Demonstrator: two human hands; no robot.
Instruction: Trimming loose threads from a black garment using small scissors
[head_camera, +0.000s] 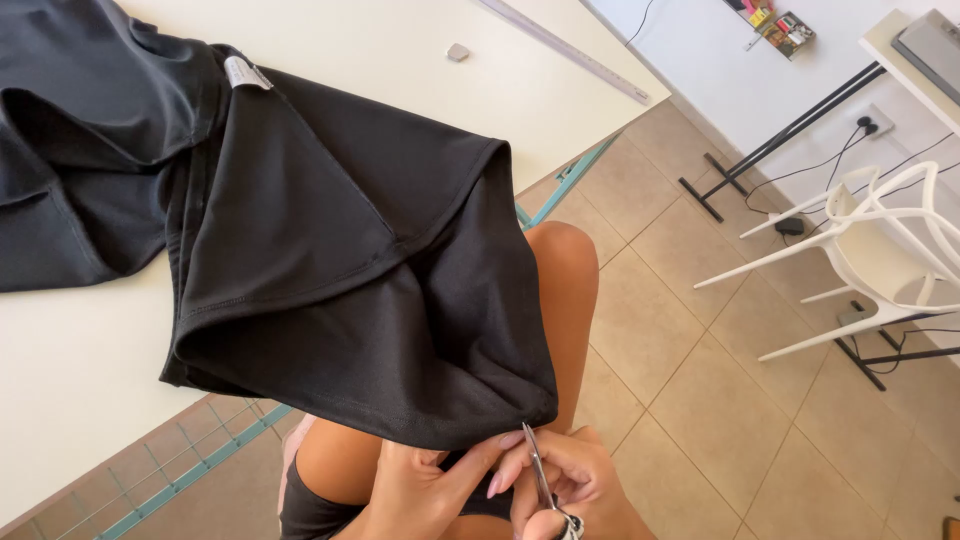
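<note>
- Hem of a black garment (340, 270) hangs off the near edge of the white tabletop (70, 370), the rest of the cloth lying bunched toward the far left corner, a small grey label (247, 73) showing at a seam.
- Left hand (430, 485) pinches the hem's lowest corner from below, fingertips (505, 445) closed on the stitched edge.
- Right hand (575, 480) is clenched around small thread snips (542, 478), whose narrow blades point up and meet the hem right beside the left fingertips.
- Both hands sit over the person's bare knees, low in the view and just off the tabletop's edge.
- Far across the tabletop, a long ruler (565, 48) lies along the right edge and a small grey block (457, 52) sits near it, both well apart from the cloth.
- Tiled floor (700, 380) to the right lies open up to a white chair (870, 250) and dark cables by the wall.
</note>
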